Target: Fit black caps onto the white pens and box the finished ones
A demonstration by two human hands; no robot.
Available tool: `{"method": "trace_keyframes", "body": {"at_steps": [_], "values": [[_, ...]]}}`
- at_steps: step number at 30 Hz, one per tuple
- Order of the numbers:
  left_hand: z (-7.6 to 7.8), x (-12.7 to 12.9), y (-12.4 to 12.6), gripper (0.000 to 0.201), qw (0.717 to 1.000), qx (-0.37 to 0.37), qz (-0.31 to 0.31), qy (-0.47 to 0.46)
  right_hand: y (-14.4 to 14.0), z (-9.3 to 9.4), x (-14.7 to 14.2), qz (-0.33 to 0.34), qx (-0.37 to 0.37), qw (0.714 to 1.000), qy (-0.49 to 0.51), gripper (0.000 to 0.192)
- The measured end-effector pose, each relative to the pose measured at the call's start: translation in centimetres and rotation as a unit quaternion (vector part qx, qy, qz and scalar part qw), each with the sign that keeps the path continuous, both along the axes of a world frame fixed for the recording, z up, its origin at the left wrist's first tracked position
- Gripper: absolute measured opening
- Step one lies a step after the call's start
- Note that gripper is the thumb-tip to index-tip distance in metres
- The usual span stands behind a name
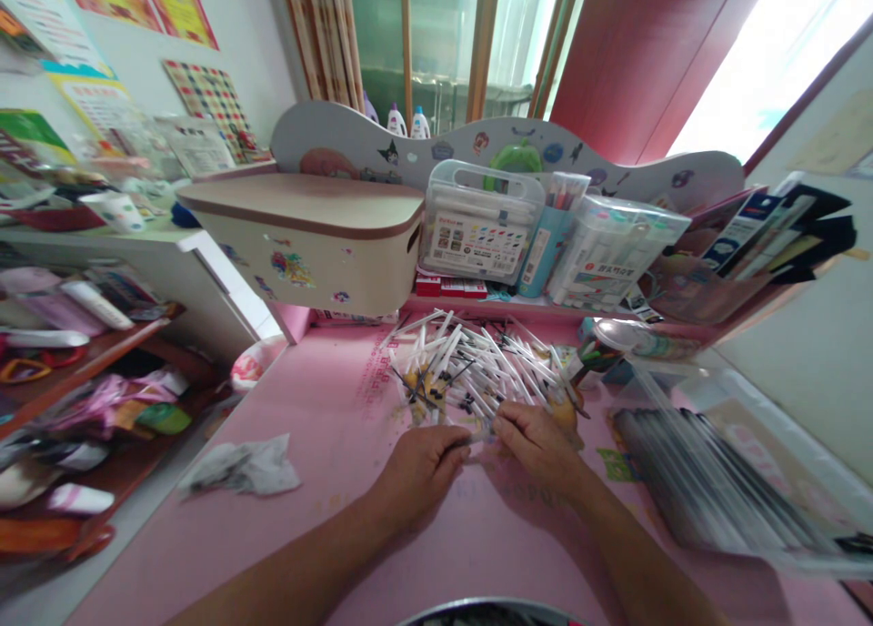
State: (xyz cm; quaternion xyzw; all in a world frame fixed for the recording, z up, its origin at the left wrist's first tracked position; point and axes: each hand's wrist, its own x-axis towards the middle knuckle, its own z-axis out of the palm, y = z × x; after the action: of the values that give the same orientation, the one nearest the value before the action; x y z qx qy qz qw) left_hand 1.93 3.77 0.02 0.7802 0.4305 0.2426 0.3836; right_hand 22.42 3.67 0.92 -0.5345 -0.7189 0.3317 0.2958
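In the head view my left hand [428, 471] is closed in a pinch, thumb and forefinger pressed together. Close to its right, my right hand [533, 442] is also closed, with its fingers curled downward. Something small and pale shows between the two hands, too blurred to name. Just beyond them lies a loose pile of thin white sticks [501, 362], several with black ends, some like pen parts. A few thin dark rods [426, 394] lie crossed at the pile's left side.
Crumpled white tissue [249, 467] lies left on the pink table [327, 408]. A clear box of dark-and-clear rods [709, 480] stands right. Behind are a lidded beige bin [320, 253], a marker case [481, 235] and a pen holder [716, 280]. A round rim [491, 603] shows at the near edge.
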Motion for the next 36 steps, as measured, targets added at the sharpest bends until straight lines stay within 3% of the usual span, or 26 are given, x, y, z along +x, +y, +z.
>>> {"method": "trace_keyframes", "body": {"at_steps": [4,8,12,16,27,31,36], "values": [[0.0,0.2,-0.2,0.019,0.990,-0.081,0.034,-0.106,0.2,-0.3,0.0,-0.052,0.018,0.998,0.007,0.035],[-0.8,0.5,0.4,0.023,0.917,-0.221,0.128,-0.306,0.6,-1.2,-0.2,-0.061,0.137,0.982,-0.113,0.018],[-1.3,0.3,1.5,0.029,0.855,-0.279,0.189,-0.395,0.8,-1.8,-1.2,-0.007,0.183,0.952,-0.244,0.025],[-1.1,0.2,1.7,0.028,0.820,-0.302,0.213,-0.437,1.0,-2.2,-1.9,0.016,0.199,0.935,-0.292,0.022],[-1.1,0.3,1.7,0.031,0.801,-0.319,0.213,-0.459,0.5,-2.4,-2.6,0.016,0.194,0.916,-0.352,0.006],[-1.2,0.3,1.8,0.032,0.802,-0.331,0.205,-0.453,0.4,-2.4,-2.7,0.020,0.172,0.919,-0.354,0.005],[-1.3,0.3,1.8,0.032,0.799,-0.337,0.209,-0.453,0.3,-2.9,-2.9,-0.021,0.141,0.930,-0.339,0.011]]}}
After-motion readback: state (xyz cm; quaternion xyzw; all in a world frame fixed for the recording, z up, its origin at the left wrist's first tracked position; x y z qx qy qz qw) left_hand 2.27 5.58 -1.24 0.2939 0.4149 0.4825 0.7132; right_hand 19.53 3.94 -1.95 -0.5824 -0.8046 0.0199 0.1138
